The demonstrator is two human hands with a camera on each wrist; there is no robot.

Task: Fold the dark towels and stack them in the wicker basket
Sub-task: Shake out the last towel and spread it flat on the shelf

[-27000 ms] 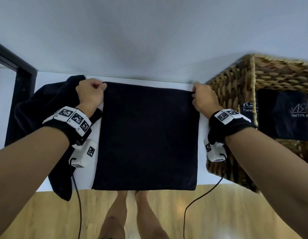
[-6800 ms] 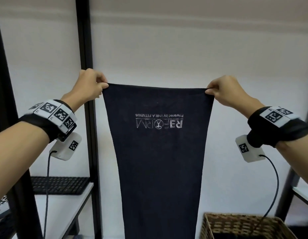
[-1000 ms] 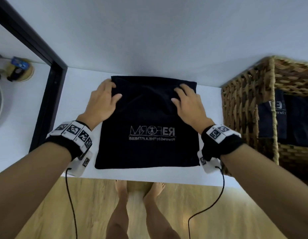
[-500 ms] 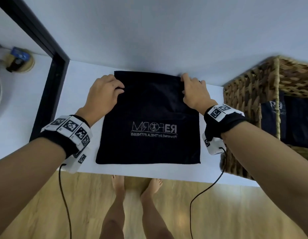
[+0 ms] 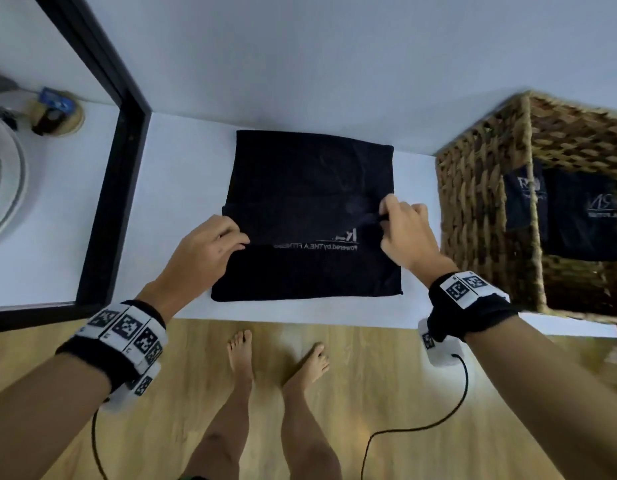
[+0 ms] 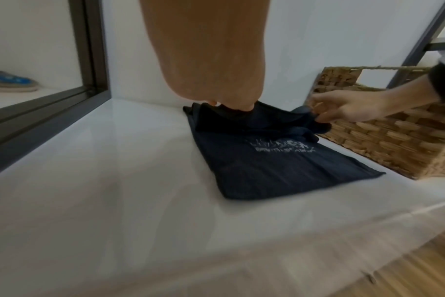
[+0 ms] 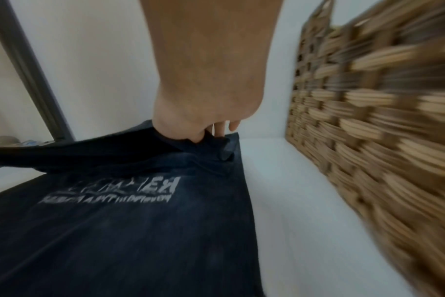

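A dark towel (image 5: 310,271) with white lettering lies on the white shelf (image 5: 182,188). Its far edge is lifted and drawn toward me, half covering the lettering. My left hand (image 5: 210,251) pinches that edge at the left side, and my right hand (image 5: 400,233) pinches it at the right. The left wrist view shows the towel (image 6: 275,166) with the raised flap held between both hands. In the right wrist view my right hand (image 7: 206,128) grips the folded-over cloth (image 7: 130,231). The wicker basket (image 5: 483,209) stands at the right with folded dark towels (image 5: 573,216) inside.
A black frame post (image 5: 109,188) bounds the shelf on the left; beyond it lie a white round object (image 5: 6,174) and a small item (image 5: 56,112). The wall rises right behind the towel. Wooden floor (image 5: 182,393) and my bare feet are below the shelf's front edge.
Both hands took the towel's far corners and pulled that edge toward me over the lettering. One second ago they lay flat on the towel.
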